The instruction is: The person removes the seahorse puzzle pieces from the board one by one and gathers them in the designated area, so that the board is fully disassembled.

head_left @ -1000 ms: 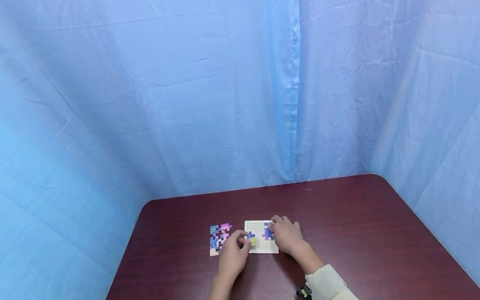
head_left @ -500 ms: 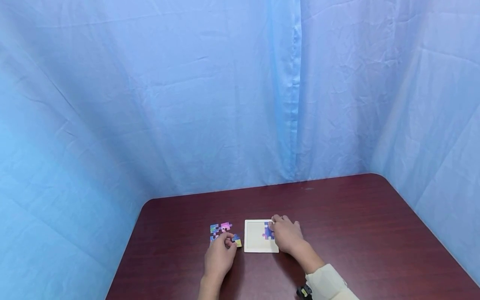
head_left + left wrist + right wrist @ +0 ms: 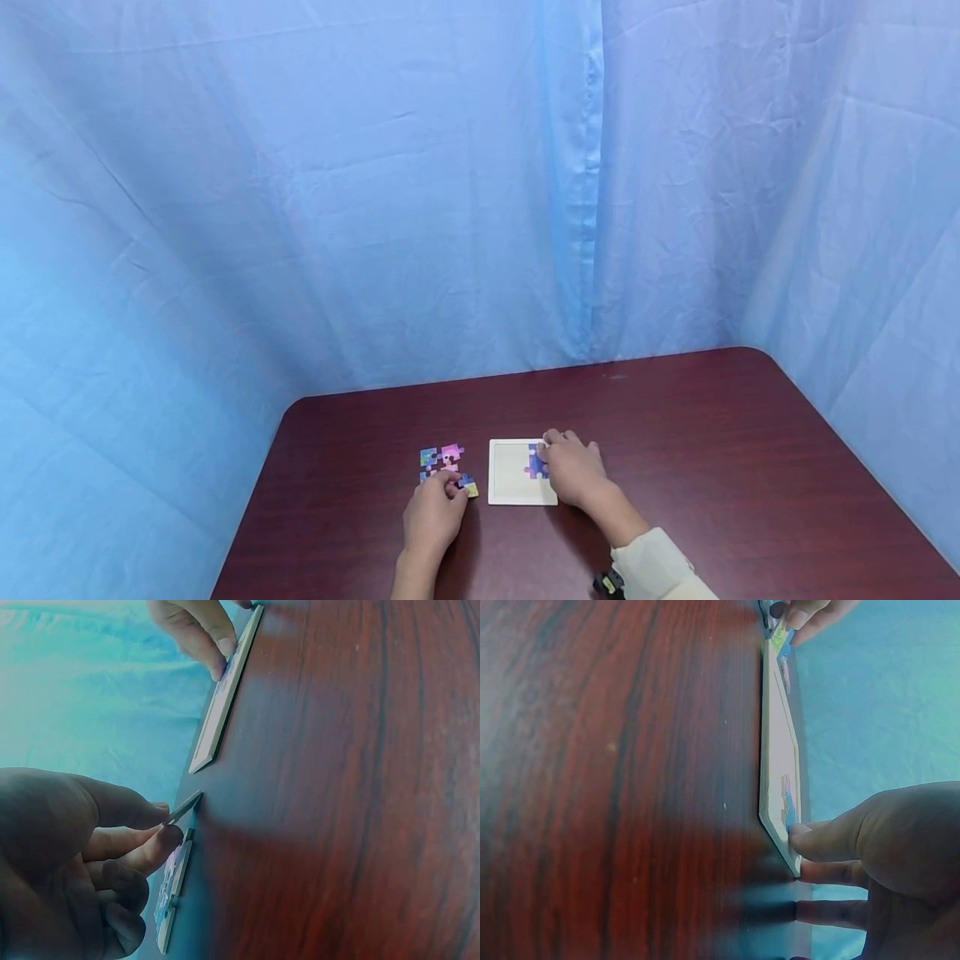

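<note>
My left hand (image 3: 433, 512) pinches a blue and yellow jigsaw piece (image 3: 468, 486) between thumb and finger; in the left wrist view this piece (image 3: 185, 806) is tilted above the table. Just beside it lie several pink and blue jigsaw pieces (image 3: 451, 452), partly hidden by the hand. To the right, my right hand (image 3: 573, 468) holds the right side of a cream puzzle tray (image 3: 510, 493). Inside that tray a purple-blue piece (image 3: 536, 464) sits at the upper right, partly covered by the hand. The right wrist view shows the thumb (image 3: 817, 838) on the tray's near end.
The dark red-brown table (image 3: 675, 433) has rounded far corners. Blue cloth (image 3: 450, 208) hangs behind it and at both sides. A dark wrist device (image 3: 608, 583) shows beside the right sleeve (image 3: 654, 560).
My left hand has carried the blue and yellow piece left, out from over the tray to beside the loose pieces. The right hand stays on the tray.
</note>
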{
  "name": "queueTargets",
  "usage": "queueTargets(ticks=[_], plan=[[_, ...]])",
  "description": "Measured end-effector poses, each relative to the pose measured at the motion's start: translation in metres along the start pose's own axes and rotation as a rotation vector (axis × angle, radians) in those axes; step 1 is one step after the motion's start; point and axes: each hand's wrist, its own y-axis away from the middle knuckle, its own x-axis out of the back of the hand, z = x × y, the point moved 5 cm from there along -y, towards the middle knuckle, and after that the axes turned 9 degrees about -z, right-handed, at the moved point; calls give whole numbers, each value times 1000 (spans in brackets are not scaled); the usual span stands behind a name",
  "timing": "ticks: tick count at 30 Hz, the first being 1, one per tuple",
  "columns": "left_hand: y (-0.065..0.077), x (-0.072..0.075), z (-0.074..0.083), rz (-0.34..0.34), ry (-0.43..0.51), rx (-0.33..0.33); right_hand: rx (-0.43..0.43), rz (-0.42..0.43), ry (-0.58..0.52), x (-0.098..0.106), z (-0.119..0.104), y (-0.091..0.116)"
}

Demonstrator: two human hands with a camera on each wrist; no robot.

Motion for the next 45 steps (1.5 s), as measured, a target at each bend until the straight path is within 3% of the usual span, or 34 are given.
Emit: queueTargets(ticks=[13, 32, 45], plan=[[-1, -1, -3, -14, 23, 5, 4, -5, -3, 2, -1, 2], [2, -4, 5, 15, 52, -47, -1, 5, -14, 0, 0, 1], [7, -19, 28, 13, 1, -183, -5, 1, -25, 1, 1, 0]])
